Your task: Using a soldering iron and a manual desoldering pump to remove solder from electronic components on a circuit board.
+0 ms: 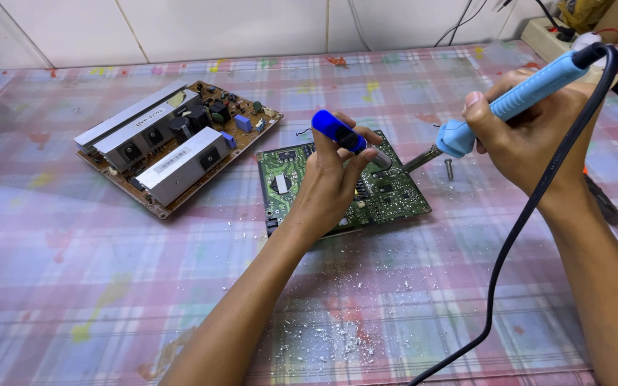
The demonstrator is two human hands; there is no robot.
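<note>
The left hand (327, 189) is closed around a blue solder sucker (348, 137) over the green circuit board (345, 187). The right hand (531, 132) grips a soldering iron (516, 100), its long axis slanting leftward, tip beside the sucker's nozzle.

- A table (73, 286) fills the view, covered in a glossy pink, blue and lilac plaid cloth with worn, stained patches.
- At twelve o'clock, a wall (216, 25) of large pale tiles.
- Light is soft and even.
</note>
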